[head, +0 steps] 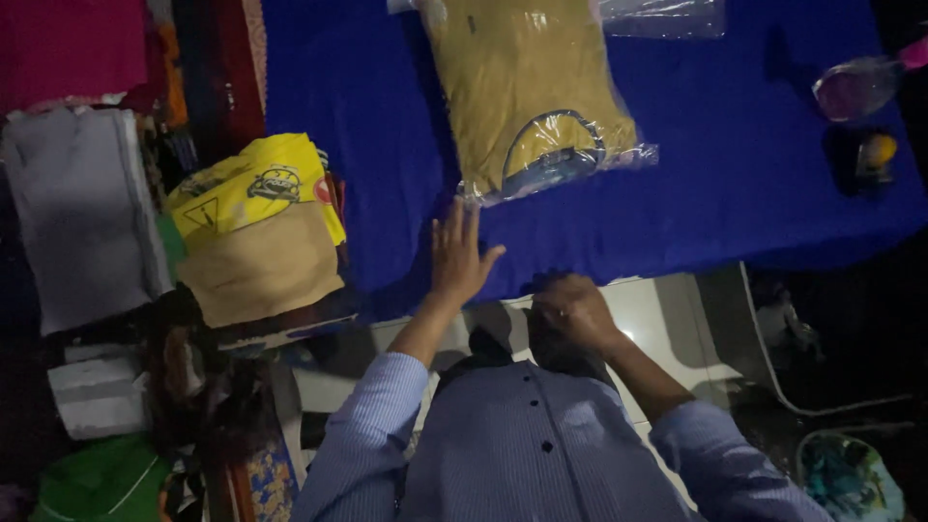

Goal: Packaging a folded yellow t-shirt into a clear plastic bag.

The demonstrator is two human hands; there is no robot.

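Observation:
My left hand [456, 256] lies flat with fingers spread on a dark blue cloth [715, 164] that covers the table, just below a mustard-yellow folded garment in a clear plastic bag [527, 92]. My right hand [570, 307] is curled at the cloth's near edge, and whether it grips the edge is unclear. I wear a light blue striped shirt with dark buttons.
On the left stand piles of folded fabric: a yellow printed bag on tan cloth [256, 227], a grey stack [82, 213], red cloth [72, 43]. A clear bottle with a pink cap [860, 85] and a small dark object [875, 155] sit at the right. White floor tiles lie below.

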